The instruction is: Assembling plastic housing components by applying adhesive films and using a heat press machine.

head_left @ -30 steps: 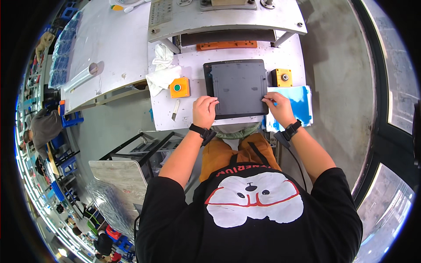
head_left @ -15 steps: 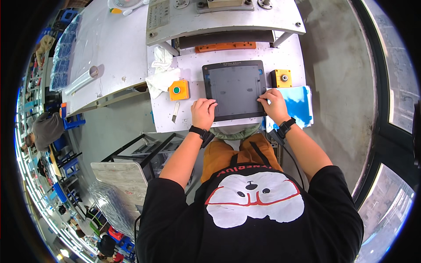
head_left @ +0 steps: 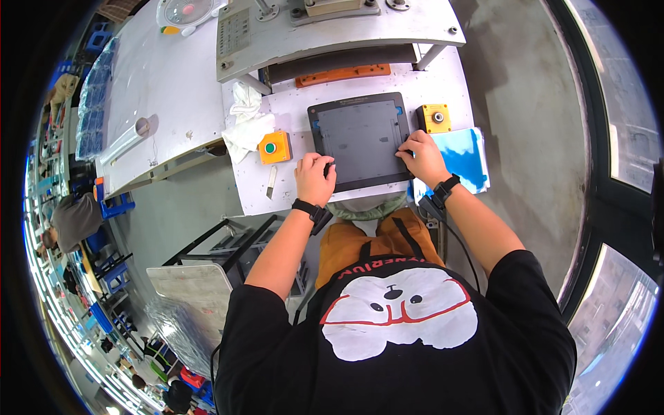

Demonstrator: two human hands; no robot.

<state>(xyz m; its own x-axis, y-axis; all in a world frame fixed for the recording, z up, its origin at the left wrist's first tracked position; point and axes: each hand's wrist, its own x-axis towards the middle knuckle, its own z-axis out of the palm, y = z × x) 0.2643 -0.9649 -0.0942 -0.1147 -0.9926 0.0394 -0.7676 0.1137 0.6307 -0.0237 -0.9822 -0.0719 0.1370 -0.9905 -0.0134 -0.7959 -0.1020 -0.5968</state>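
Note:
A dark grey flat square panel [head_left: 362, 138] lies on the white work table [head_left: 443, 86] in front of me. My left hand [head_left: 315, 178] rests on the panel's near left corner, fingers curled over its edge. On the panel's right edge lies my right hand [head_left: 420, 158], fingers bent and pressing there. Both wrists wear black bands. Whether a small tool is in the right hand cannot be made out.
An orange box with a green button [head_left: 275, 148] and a yellow box with a grey button [head_left: 434, 118] flank the panel. White cloth [head_left: 245, 121], a small blade [head_left: 271, 187], blue sheets [head_left: 462, 158] and an orange bar [head_left: 344, 74] under a grey machine shelf [head_left: 332, 28] surround it.
Both hands have slid slightly along the panel's near edge and sides; the right hand has shifted from the near right corner up onto the right edge.

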